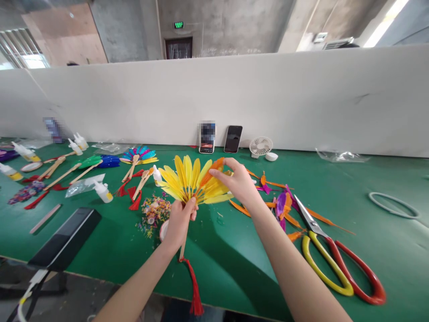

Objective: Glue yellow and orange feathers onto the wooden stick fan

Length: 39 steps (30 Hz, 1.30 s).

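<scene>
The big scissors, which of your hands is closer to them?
The right hand. It pinches an orange feather on the yellow fan, to the left of the scissors. The left hand grips the fan's base, farther left.

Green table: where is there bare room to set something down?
The green table is bare on the right, between the scissors, pale ring and clear plastic. A smaller near-edge patch lies between the black box and left hand. It is crowded at back left with fans and bottles, and beside the right hand with loose feathers.
</scene>
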Each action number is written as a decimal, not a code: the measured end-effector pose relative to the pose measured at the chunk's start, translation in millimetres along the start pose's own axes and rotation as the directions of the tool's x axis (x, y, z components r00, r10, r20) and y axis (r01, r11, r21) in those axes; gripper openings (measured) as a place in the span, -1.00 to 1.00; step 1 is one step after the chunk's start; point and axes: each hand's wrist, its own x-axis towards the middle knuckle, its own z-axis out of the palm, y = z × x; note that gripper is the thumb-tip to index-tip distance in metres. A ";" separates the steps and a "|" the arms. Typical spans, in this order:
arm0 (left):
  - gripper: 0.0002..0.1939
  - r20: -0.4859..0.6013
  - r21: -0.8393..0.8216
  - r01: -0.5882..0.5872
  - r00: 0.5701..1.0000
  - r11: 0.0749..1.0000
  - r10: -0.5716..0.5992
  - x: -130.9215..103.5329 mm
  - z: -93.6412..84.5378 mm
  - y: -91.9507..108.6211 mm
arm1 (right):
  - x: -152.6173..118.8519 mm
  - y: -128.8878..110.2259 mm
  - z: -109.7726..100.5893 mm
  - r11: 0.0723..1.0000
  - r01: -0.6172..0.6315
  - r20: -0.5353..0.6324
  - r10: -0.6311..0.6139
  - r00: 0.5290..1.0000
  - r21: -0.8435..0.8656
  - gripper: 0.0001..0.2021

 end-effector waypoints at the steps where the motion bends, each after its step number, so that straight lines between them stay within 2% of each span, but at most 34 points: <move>1: -0.73 -0.011 0.005 0.000 1.000 1.000 0.000 0.2 -0.2 0.5 | -0.5 0.3 -1.3 1.000 0.019 -0.041 -0.019 0.999 0.017 -0.81; 3: -0.74 -0.039 0.003 -0.002 0.999 1.000 0.002 0.3 -0.3 2.3 | -4.2 0.4 -3.9 0.996 0.054 -0.186 -0.041 0.982 0.067 -0.81; 4: -0.74 -0.058 -0.008 -0.005 0.998 1.000 0.004 0.1 0.0 3.6 | -7.7 0.5 -4.6 0.993 0.069 -0.283 -0.040 0.958 0.096 -0.82; 7: -0.73 -0.124 -0.054 -0.007 0.992 0.999 0.000 -1.1 1.4 8.7 | -25.5 2.8 -0.6 0.986 0.098 -0.535 -0.013 0.845 0.131 -0.87; 8: -0.72 -0.144 -0.071 -0.006 0.990 0.997 -0.005 -1.5 1.9 10.3 | -33.2 4.4 3.1 0.989 0.095 -0.565 -0.014 0.825 0.114 -0.87; 9: -0.71 -0.157 -0.085 -0.003 0.988 0.996 -0.011 -1.8 2.3 11.6 | -41.3 6.3 7.7 0.993 0.087 -0.564 -0.025 0.826 0.083 -0.88; 11: -0.71 -0.165 -0.096 0.002 0.986 0.995 -0.018 -1.9 2.5 12.9 | -56.6 10.8 18.0 0.988 0.134 -0.503 -0.154 0.850 -0.074 -0.90; 13: -0.72 -0.151 -0.077 0.005 0.988 0.997 -0.017 -1.3 1.9 12.2 | -68.4 14.8 27.3 0.911 0.284 -0.332 -0.379 0.864 -0.300 -0.94; 15: -0.72 -0.114 -0.037 0.005 0.993 0.999 -0.009 -0.4 0.7 10.1 | -75.4 17.8 34.0 0.780 0.431 -0.168 -0.549 0.819 -0.453 -0.91; 18: -0.72 -0.079 -0.016 0.008 0.997 1.000 -0.010 0.4 -0.6 6.7 | -78.1 20.3 39.6 0.614 0.573 0.003 -0.681 0.732 -0.543 -0.79; 20: -0.73 -0.071 -0.024 0.020 0.997 1.000 -0.022 0.2 -0.8 5.2 | -77.7 21.2 41.9 0.553 0.609 0.085 -0.697 0.712 -0.569 -0.73; 25: -0.75 -0.046 0.008 0.031 0.998 0.999 -0.031 -1.6 -2.1 4.1 | -77.7 23.4 44.8 0.498 0.611 0.179 -0.667 0.724 -0.615 -0.66; 30: -0.75 -0.056 0.049 0.033 0.998 0.998 -0.030 -2.8 -3.0 6.4 | -79.4 25.6 45.6 0.498 0.605 0.191 -0.653 0.733 -0.621 -0.65; 36: -0.79 -0.070 0.024 0.062 0.996 0.998 -0.060 -4.0 -1.2 8.9 | -79.6 25.0 45.5 0.503 0.607 0.181 -0.660 0.729 -0.615 -0.66; 39: -0.80 -0.063 0.035 0.039 0.997 0.999 -0.037 -4.6 -1.3 9.0 | -79.7 24.2 44.9 0.508 0.606 0.181 -0.656 0.733 -0.612 -0.66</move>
